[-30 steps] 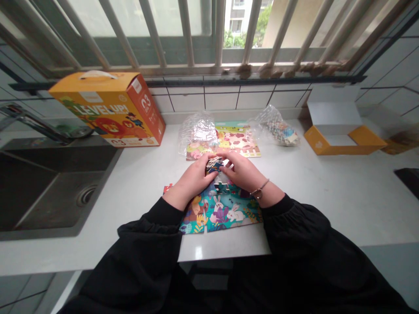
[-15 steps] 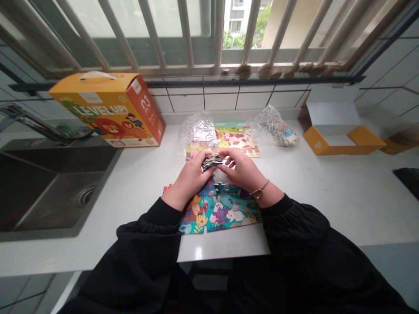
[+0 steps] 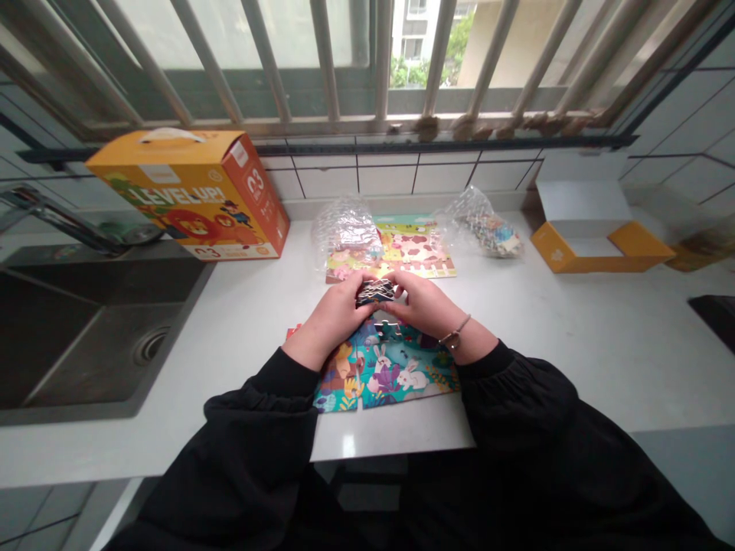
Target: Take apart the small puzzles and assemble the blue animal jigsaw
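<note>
Between my two hands is a stack of puzzle pieces (image 3: 376,291), its pale edges facing up. My left hand (image 3: 342,306) is wrapped round the stack's left side. My right hand (image 3: 418,301) grips its right side with the thumb in front. Below the hands, on the white counter, lies a teal puzzle (image 3: 396,375) with rabbits and plants, partly joined, with a gap near its upper middle. My forearms cover parts of its sides. Behind the hands lies a farm puzzle (image 3: 416,245) with a spotted cow.
Crumpled clear plastic (image 3: 347,229) covers the farm puzzle's left part. A clear bag of pieces (image 3: 491,229) lies right of it. An orange carton (image 3: 195,199) stands at the back left beside a dark sink (image 3: 86,329). An open orange box (image 3: 597,249) sits at the back right.
The stack and both hands have moved slightly down towards me. The stack has turned so more of its edges show, and my right fingers have closed in on it.
</note>
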Tool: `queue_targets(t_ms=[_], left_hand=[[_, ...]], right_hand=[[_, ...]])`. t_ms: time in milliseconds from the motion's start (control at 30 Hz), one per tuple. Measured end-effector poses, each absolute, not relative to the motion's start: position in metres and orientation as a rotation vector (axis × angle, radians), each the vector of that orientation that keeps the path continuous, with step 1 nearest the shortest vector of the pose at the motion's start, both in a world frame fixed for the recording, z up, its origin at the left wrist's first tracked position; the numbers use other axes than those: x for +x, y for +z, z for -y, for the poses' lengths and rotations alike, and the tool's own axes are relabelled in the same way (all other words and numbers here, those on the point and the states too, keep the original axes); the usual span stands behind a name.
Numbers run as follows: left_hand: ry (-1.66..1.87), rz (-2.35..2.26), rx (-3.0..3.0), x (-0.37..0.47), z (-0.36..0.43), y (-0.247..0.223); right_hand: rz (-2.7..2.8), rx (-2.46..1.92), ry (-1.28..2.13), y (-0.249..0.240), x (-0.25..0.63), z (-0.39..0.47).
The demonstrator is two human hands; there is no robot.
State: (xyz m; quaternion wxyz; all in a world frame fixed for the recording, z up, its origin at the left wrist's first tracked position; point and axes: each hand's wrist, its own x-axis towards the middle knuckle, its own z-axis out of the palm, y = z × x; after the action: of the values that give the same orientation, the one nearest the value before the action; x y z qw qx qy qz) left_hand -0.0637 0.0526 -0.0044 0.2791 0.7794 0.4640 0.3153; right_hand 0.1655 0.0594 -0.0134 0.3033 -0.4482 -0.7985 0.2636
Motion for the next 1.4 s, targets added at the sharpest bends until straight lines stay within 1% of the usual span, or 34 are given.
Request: queue_targets(t_ms=[267, 433, 567, 700, 900, 1167, 1400], left_hand=[[0.837, -1.257, 2.052, -0.065, -0.052, -0.006], [1.152, -1.368, 1.673, -0.070, -0.061, -0.014], [1.269, -1.395, 1.438, -0.074, -0.067, -0.023], [1.238, -1.374, 1.378, -0.074, -0.067, -0.026], [1.179, -1.393, 1.432, -0.073, -0.067, -0.025], [1.004, -1.606, 1.803, -0.074, -0.065, -0.018], [0.956, -1.597, 1.914, -0.073, -0.063, -0.014]], right_hand=[[2.141, -1.180, 0.645, -0.013, 0.168, -0.061], [2.108, -1.195, 0.348, -0.016, 0.169, -0.065], [2.316, -1.282, 0.270, -0.023, 0.163, -0.061], [2.417, -1.373, 0.264, -0.028, 0.159, -0.058], [2.334, -1.373, 0.238, -0.019, 0.166, -0.066], [2.235, -1.463, 0.243, -0.011, 0.167, -0.065], [2.050, -1.535, 0.228, -0.014, 0.173, -0.070]])
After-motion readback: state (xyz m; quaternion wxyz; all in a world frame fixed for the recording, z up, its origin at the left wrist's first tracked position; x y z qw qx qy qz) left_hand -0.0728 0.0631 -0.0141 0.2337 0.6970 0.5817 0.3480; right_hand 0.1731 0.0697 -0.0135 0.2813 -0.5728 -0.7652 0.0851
